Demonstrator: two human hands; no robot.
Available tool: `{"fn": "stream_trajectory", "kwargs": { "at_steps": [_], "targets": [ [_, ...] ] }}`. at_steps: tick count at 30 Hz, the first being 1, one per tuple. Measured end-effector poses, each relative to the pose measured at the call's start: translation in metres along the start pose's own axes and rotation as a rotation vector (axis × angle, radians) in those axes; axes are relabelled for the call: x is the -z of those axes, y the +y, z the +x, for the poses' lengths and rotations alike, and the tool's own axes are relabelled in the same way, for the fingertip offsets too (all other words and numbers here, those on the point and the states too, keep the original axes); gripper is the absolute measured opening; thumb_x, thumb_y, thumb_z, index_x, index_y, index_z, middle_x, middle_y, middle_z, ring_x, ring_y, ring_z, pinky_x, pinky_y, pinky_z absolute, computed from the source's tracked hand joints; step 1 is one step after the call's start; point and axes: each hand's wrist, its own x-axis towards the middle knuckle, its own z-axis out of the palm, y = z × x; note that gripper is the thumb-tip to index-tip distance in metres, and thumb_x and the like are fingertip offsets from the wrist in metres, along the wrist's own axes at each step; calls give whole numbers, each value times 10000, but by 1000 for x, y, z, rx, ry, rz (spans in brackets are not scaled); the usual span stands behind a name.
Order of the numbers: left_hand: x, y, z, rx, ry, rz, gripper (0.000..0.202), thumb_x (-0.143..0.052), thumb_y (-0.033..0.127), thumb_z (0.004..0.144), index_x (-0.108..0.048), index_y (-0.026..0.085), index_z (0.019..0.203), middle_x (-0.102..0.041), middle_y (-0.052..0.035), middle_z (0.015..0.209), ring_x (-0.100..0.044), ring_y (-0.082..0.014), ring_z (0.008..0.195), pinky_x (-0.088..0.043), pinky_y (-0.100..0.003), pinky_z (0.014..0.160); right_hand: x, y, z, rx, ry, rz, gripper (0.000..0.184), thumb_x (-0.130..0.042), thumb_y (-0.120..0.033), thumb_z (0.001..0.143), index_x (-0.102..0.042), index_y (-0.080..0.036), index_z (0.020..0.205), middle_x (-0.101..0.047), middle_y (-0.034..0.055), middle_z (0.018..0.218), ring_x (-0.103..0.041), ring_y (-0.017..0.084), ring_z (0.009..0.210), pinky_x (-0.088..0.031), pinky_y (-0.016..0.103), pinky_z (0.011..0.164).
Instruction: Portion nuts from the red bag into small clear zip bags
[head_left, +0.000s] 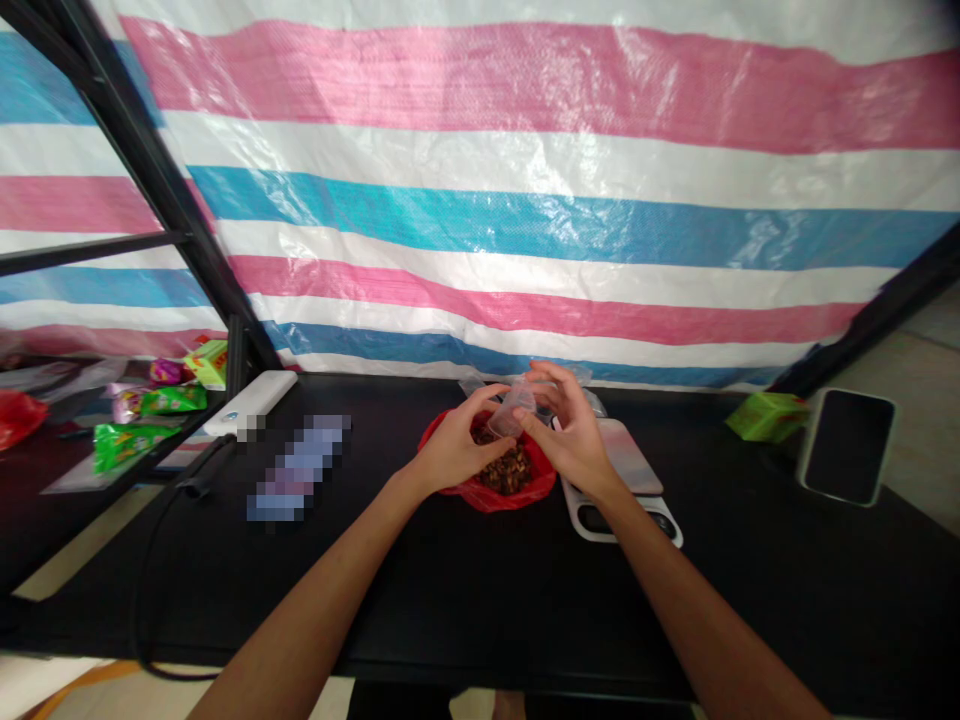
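Note:
Both hands meet over a red plastic bag point(525, 498) that lies open on the black table. Inside it are loose brown dried pieces point(508, 474) whose kind I cannot make out. A small clear plastic bag point(516, 408) is between my hands, above the brown pieces. My left hand point(454, 445) grips its left side with thumb and fingers. From the right, my right hand point(574, 430) pinches the same bag, with some fingers raised behind it. Close to my right wrist sits a white kitchen scale point(626, 460), partly covered by my forearm.
Left of the hands lie a blurred-out phone-like object point(300, 470), a white power strip point(255, 402) and a black cable point(139, 570). Green snack packets point(135, 445) are farther left. A green box point(766, 415) and a propped phone point(847, 447) stand right. A striped sheet point(525, 230) hangs behind.

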Motion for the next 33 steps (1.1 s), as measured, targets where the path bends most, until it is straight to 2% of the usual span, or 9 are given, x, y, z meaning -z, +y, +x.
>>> {"fn": "stream_trajectory", "kwargs": {
  "at_steps": [3,9,16,18,22,24,25,29,33],
  "targets": [
    [1,2,1,7,58,-3,598,-755,286,857,-492,268,1393,-735,-54,1156,-722,-228,1068,-563,-413,990,2,0,1,10,-10,-13,605,-761,-453,872,-477,-307,1385,-598,95,1326,-660,248,1126,-535,428,1026],
    [4,0,3,43,128,-139,707,-774,301,849,-394,256,1444,-740,-67,1140,-738,-228,1025,-574,-439,991,7,-1,2,40,16,-66,535,-696,-452,932,-476,-298,1395,-590,104,1312,-635,255,1176,-504,439,1055],
    [7,0,5,47,148,-48,586,-786,297,836,-512,240,1351,-769,-37,1004,-742,-220,951,-569,-385,932,7,7,4,109,90,-207,369,-614,-388,991,-538,-278,1335,-639,88,1198,-638,244,1109,-513,432,1003],
    [12,-5,8,68,217,-57,602,-778,334,841,-491,233,1361,-769,-35,977,-740,-213,922,-570,-363,892,8,9,5,136,143,-259,309,-575,-359,1011,-561,-268,1306,-641,86,1166,-643,239,1072,-516,426,979],
    [33,-23,14,136,441,16,600,-709,457,882,-460,208,1368,-755,-42,938,-723,-198,852,-554,-319,790,15,10,7,176,178,-450,275,-516,-327,1030,-584,-249,1285,-650,83,1093,-638,245,1020,-509,429,941],
    [45,-30,12,214,541,184,574,-647,501,918,-479,200,1378,-740,-54,941,-715,-206,848,-539,-319,784,18,11,7,182,153,-554,250,-503,-316,1032,-613,-236,1242,-667,83,1073,-640,251,1015,-501,432,941],
    [49,-32,11,279,551,301,575,-620,533,928,-497,204,1384,-736,-65,949,-715,-221,847,-533,-330,783,19,11,8,179,127,-596,232,-500,-310,1032,-632,-231,1206,-680,83,1069,-643,254,1017,-497,431,944],
    [57,-25,4,520,386,617,554,-363,610,1014,-532,251,1401,-754,-115,1041,-727,-314,976,-518,-406,851,23,11,8,169,-58,-726,175,-532,-304,1015,-692,-233,1025,-727,66,1012,-659,259,1000,-483,423,956],
    [60,-10,4,638,308,787,595,-198,613,1028,-581,243,1293,-760,-155,1058,-720,-373,1042,-501,-467,891,33,7,7,124,-274,-879,182,-641,-339,949,-719,-245,1083,-730,73,1098,-657,285,1065,-456,439,986]
  ]
}}
